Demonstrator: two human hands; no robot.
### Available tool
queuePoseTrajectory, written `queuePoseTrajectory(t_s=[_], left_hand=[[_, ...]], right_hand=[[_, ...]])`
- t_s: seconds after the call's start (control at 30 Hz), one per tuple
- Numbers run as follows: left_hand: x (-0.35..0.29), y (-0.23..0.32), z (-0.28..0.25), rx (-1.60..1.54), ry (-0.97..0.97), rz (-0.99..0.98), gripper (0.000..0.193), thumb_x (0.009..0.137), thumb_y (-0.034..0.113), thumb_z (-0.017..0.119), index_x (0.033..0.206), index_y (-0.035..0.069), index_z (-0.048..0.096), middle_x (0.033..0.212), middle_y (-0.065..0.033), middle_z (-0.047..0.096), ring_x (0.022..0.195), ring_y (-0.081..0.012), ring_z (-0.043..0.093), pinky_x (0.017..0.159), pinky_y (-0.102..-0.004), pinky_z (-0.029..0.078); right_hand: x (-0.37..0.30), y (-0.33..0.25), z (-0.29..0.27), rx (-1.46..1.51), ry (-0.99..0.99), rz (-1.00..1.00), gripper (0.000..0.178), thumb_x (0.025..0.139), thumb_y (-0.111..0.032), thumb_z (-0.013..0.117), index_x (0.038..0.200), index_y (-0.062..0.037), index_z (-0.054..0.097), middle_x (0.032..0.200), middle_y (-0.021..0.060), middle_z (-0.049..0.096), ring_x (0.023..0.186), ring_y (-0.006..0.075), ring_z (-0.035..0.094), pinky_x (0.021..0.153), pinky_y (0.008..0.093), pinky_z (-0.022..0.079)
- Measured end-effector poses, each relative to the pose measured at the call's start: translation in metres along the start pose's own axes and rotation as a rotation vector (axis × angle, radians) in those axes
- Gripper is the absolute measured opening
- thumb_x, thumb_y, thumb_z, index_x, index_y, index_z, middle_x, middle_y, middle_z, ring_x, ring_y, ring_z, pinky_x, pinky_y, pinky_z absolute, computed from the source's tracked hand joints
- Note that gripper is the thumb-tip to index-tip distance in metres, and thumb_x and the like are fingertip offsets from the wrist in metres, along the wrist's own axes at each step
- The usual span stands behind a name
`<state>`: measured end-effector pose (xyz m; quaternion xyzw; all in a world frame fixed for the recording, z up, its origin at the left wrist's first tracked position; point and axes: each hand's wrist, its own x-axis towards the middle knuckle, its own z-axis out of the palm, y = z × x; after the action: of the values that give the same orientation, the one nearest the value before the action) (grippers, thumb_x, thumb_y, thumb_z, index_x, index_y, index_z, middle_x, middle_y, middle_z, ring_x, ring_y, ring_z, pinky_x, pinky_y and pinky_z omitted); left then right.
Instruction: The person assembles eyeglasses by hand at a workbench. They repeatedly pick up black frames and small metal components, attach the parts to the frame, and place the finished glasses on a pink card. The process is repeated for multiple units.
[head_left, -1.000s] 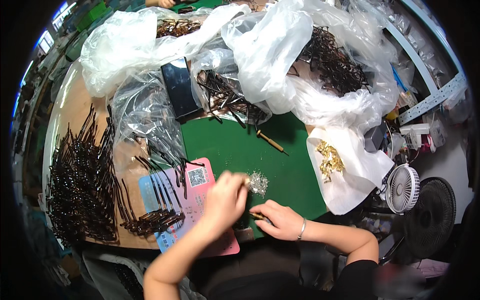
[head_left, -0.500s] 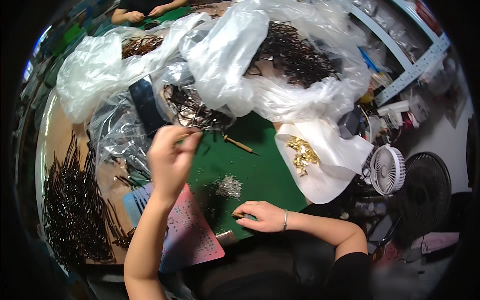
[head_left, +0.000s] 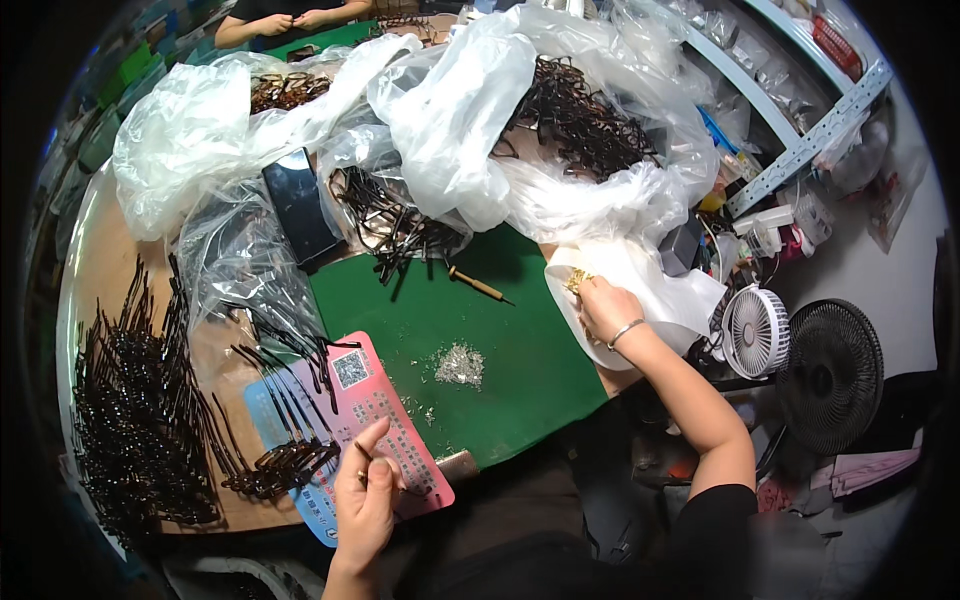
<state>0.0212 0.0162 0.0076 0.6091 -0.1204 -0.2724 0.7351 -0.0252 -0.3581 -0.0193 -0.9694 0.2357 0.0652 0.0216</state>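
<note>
My right hand [head_left: 612,310] reaches to the white sheet [head_left: 650,300] at the right, its fingers pinched together at the small gold-coloured pieces [head_left: 577,280]. What lies between the fingertips is partly hidden. Low in the middle, my left hand [head_left: 368,495] is raised over the edge of a pink and blue printed card [head_left: 425,470], fingers curled and thumb pressed in. A small brownish thing shows between those fingers, too little to name. Beyond the card, a heap of tiny silvery bits [head_left: 460,366] lies on the green mat [head_left: 540,370]. A small screwdriver [head_left: 478,285] rests farther back.
Several dark eyeglass frames [head_left: 285,467] lie across the card's left side, beside a large pile of them [head_left: 140,430]. Clear plastic bags [head_left: 450,120] holding more frames cover the back. A black box-like object [head_left: 298,210] stands behind. Fans [head_left: 757,335] sit right; another person's hands [head_left: 290,22] are far back.
My right hand has moved from the mat's near edge to the gold pieces, and the tool it held is gone from there. My left hand has come down toward me from the bagged frames.
</note>
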Motion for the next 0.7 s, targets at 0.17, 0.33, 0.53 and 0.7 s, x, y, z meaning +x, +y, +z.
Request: queuePoseTrajectory(t_s=[0.17,0.33,0.53,0.7], left_hand=[[-0.007,-0.016,-0.009,0.021,0.023,-0.13,0.04,0.095,0.012,0.044,0.131,-0.004,0.037,0.072,-0.0002,0.054,0.06,-0.0047,0.05,0.056,-0.0184,0.04],[-0.002,-0.016,0.017,-0.038,-0.127,-0.157,0.027,0.094,0.011,0.045,0.117,-0.003,0.047,0.07,-0.0011,0.052,0.056,-0.0067,0.05,0.054,-0.0212,0.043],[-0.002,-0.025,0.015,-0.15,-0.081,-0.25,0.027,0.095,0.012,0.043,0.12,-0.001,0.047,0.069,-0.0035,0.057,0.051,-0.0053,0.046,0.045,-0.0195,0.039],[-0.004,-0.037,0.017,-0.21,-0.081,-0.275,0.028,0.097,0.012,0.042,0.122,0.0,0.046,0.073,-0.0035,0.058,0.052,-0.0045,0.045,0.048,-0.0193,0.04]], right_hand=[[0.017,0.014,-0.002,0.101,-0.11,0.004,0.014,0.077,-0.015,0.056,0.082,-0.0032,0.061,0.084,0.0181,0.064,0.082,0.0338,0.062,0.075,0.0417,0.048],[0.017,0.018,-0.006,0.203,-0.171,0.125,0.017,0.077,-0.019,0.059,0.079,-0.003,0.062,0.083,0.0187,0.064,0.082,0.034,0.062,0.075,0.0413,0.048],[0.008,0.024,0.005,0.156,-0.012,0.088,0.023,0.077,-0.024,0.061,0.081,-0.001,0.06,0.084,0.0201,0.063,0.082,0.0347,0.061,0.075,0.041,0.048],[0.012,0.027,0.0,0.353,-0.153,0.193,0.023,0.073,-0.025,0.063,0.078,-0.0027,0.059,0.077,0.0197,0.063,0.077,0.0335,0.062,0.072,0.0391,0.048]])
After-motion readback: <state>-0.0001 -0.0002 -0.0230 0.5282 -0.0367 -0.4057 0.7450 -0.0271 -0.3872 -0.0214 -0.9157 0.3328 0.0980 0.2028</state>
